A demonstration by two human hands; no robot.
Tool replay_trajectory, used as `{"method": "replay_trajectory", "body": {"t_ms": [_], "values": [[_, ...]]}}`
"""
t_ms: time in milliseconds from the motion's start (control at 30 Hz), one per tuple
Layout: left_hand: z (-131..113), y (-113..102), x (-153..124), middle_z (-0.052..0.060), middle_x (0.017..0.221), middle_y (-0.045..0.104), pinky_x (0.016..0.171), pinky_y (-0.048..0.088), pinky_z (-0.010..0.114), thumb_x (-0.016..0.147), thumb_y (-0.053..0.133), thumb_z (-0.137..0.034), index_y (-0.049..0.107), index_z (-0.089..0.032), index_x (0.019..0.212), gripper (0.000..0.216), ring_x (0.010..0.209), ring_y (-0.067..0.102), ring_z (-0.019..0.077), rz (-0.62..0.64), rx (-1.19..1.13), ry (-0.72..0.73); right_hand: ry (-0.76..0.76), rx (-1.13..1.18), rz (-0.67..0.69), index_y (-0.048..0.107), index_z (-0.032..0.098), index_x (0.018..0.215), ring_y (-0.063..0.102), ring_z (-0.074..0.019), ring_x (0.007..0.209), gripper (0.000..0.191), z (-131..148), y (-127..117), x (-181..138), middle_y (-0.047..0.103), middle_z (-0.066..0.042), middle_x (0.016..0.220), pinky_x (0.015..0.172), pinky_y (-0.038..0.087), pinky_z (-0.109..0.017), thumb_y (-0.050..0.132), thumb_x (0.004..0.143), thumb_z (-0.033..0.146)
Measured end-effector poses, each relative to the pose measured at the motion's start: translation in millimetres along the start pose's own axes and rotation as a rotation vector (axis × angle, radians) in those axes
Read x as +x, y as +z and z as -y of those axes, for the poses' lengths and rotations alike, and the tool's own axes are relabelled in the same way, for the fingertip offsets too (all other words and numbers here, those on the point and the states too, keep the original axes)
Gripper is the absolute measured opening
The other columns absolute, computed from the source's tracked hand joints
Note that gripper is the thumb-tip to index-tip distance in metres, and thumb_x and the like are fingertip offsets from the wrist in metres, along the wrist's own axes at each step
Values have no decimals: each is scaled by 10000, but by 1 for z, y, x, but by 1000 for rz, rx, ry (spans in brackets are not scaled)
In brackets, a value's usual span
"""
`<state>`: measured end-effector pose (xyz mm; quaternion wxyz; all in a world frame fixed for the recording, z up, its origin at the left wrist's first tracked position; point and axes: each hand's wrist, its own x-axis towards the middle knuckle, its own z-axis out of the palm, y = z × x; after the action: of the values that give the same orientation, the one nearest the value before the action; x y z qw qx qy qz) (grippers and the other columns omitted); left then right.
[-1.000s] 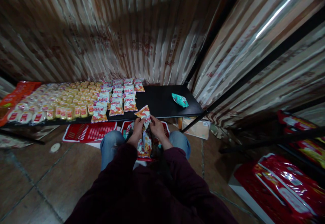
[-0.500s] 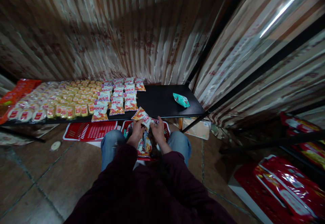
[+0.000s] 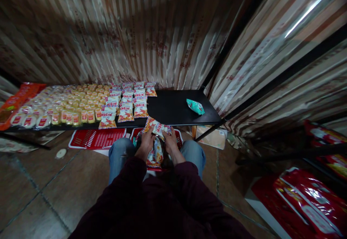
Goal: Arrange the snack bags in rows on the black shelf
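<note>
Between my two hands, just in front of the shelf edge, is a white and orange snack bag (image 3: 158,128). My left hand (image 3: 146,142) grips its left part and my right hand (image 3: 170,141) its right end, both with fingers closed on it. Below them, between my knees, a red basket (image 3: 178,137) holds more snack bags (image 3: 155,156), partly hidden by my hands. On the black shelf (image 3: 168,105), rows of matching snack bags (image 3: 126,111) stand left of centre. A teal bag (image 3: 195,106) lies alone on the right part.
Wrapped yellow cakes (image 3: 84,103) and round white ones (image 3: 28,120) fill the shelf's left side, beside an orange bag (image 3: 16,103). A red basket (image 3: 99,139) sits under the shelf. Red packages (image 3: 309,199) lie at lower right; a black frame bar (image 3: 284,69) slants above.
The snack bag in my hands has turned from a slant to lying more level, and my right hand has shifted on its end. The view has moved slightly.
</note>
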<state>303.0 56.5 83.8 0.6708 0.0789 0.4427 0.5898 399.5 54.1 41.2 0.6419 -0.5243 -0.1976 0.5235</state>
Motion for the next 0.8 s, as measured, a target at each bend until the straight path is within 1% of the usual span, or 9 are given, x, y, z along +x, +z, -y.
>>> {"method": "replay_trajectory", "body": {"t_ms": [200,367,467,567,667,733,800], "values": [[2,-8,1,66,897,718,884,505,304,740,739,-184,653,-147,946,226,913,675,175,-8,-50,-12,-63,2,-28,491,265,1293,674,-139,837,719,3,-1,4,697,11,930,769,561,-266,745,620,241],[2,-16,-1,64,921,710,913,508,340,725,724,-132,646,-169,881,178,928,670,179,11,-94,-64,-129,-9,-19,541,254,1231,674,-131,780,637,10,-4,14,688,13,887,697,561,-247,749,630,292],[1,-21,-5,55,946,705,924,508,351,690,728,-89,637,-169,832,187,967,662,185,61,-91,-60,-134,-32,-22,555,241,1197,670,-129,714,615,16,-8,21,688,18,861,651,552,-248,756,625,342],[3,-24,-12,54,935,713,943,503,360,655,748,-83,643,-159,874,254,1021,652,213,145,-33,-77,-132,-55,-65,557,234,1179,664,-134,663,613,20,-10,27,688,28,821,598,541,-244,760,623,392],[4,-24,-18,56,988,719,953,499,376,605,797,-108,628,-181,981,418,1053,648,246,230,21,-73,-132,-56,-107,562,232,1147,655,-137,616,589,24,-8,30,683,31,779,553,531,-243,761,625,417],[3,-23,-21,57,1045,712,956,497,379,589,822,-136,611,-208,1025,491,1064,647,252,264,37,-60,-123,-37,-118,564,228,1119,651,-137,596,579,26,-7,33,677,33,750,546,530,-244,774,612,414],[2,-22,-24,54,1072,706,958,494,376,584,835,-159,597,-223,1041,519,1076,643,250,282,51,-58,-108,-8,-111,566,222,1093,653,-136,597,581,29,-6,34,679,32,745,553,532,-247,793,589,403]]}}
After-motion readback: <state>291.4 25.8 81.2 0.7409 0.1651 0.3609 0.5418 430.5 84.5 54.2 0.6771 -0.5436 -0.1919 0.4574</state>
